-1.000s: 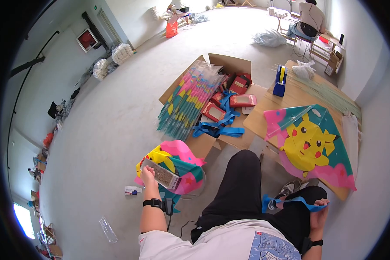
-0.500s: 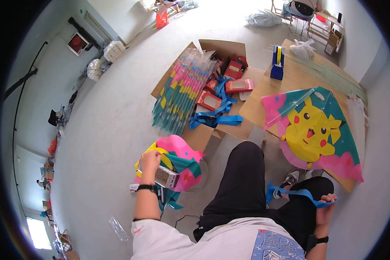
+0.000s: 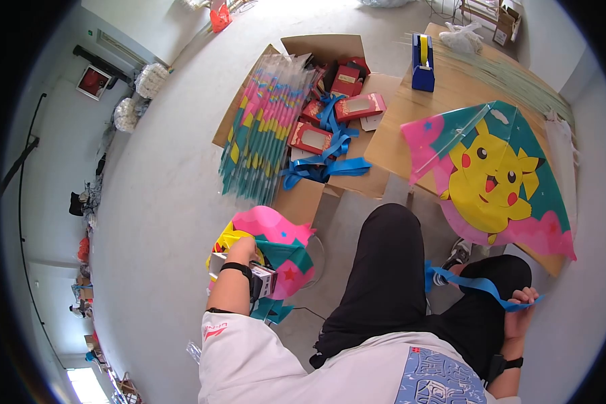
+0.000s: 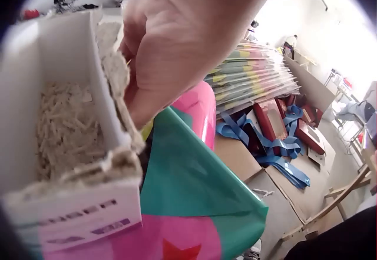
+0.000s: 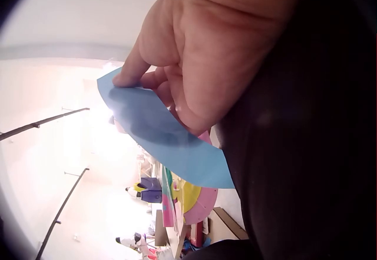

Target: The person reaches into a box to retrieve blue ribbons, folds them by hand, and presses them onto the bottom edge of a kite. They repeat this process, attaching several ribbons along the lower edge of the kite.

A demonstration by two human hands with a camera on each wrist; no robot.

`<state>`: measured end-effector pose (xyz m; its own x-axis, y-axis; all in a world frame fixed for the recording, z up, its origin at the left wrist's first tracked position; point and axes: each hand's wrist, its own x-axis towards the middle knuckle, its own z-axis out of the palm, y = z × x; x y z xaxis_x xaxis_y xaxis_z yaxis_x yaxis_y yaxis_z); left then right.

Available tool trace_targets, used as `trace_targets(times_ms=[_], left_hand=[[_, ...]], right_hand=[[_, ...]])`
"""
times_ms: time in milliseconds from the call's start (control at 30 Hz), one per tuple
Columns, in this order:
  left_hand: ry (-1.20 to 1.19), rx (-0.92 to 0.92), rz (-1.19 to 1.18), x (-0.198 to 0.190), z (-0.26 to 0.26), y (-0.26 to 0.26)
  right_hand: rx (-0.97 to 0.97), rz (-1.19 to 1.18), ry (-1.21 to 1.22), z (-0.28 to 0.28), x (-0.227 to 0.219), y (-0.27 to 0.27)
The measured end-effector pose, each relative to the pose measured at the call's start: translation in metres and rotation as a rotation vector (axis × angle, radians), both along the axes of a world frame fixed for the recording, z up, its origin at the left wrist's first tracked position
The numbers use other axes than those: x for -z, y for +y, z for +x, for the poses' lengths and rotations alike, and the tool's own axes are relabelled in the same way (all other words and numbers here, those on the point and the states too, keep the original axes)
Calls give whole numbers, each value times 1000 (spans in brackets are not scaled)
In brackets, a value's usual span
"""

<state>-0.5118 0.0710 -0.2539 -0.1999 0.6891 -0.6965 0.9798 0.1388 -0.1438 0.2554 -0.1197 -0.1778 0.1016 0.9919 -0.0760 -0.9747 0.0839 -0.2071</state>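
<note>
My left hand (image 3: 244,250) reaches down beside a small white box (image 4: 88,216) with torn edges, which holds small pale pieces (image 4: 69,130). Its fingertips are hidden behind the box wall. Around and under the box bunches glossy pink, green and yellow kite sheeting (image 3: 275,224). My right hand (image 3: 520,313) pinches one end of a blue ribbon (image 5: 171,139) between thumb and fingers. From there the ribbon drapes across my right knee. A spread kite (image 3: 495,178) with a yellow cartoon figure lies over the table's near side.
A wooden table (image 3: 392,145) on the right bears a blue tape dispenser (image 3: 423,75), thin sticks and a white plastic bag (image 3: 462,38). An open cardboard box (image 3: 320,46) ahead holds red boxes, blue ribbons (image 3: 349,167) and several bagged kites (image 3: 262,135).
My left hand has moved from the small box's far left end down beside it, over the sheeting. The right hand keeps its hold on the ribbon. The head view has tilted down.
</note>
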Motion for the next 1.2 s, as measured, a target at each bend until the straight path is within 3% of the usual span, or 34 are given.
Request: trace_targets(times_ms=[100,167,300,367,400,467,933,1000,1100,1133,1200], left_hand=[[46,-18,11,7,3,-4],[-34,-142,-79,13,1,-6],[-40,-146,-114,-11,33,-1],[-20,-313,-208,-1,33,0],[-19,-309,-206,2,34,-1],[119,-120,-150,6,38,-3],[171,-169,84,-1,57,-21],[75,-92,163,6,45,-22],[-78,-141,163,-5,28,-11],[-75,-139,157,-21,26,-9],[-300,-192,473,-65,18,-13]], right_hand=[[-23,-28,-6,-2,-3,4],[-35,-20,-16,-3,-4,7],[-38,-3,0,-5,-1,9],[-43,6,7,-7,-2,10],[-49,12,12,-8,-3,10],[-39,7,0,-7,-3,8],[-5,12,-64,-8,-6,1],[-10,22,-62,-8,-3,1],[-10,19,-53,-5,0,-1],[-8,13,-50,-5,0,-1],[-14,10,-64,-6,0,-1]])
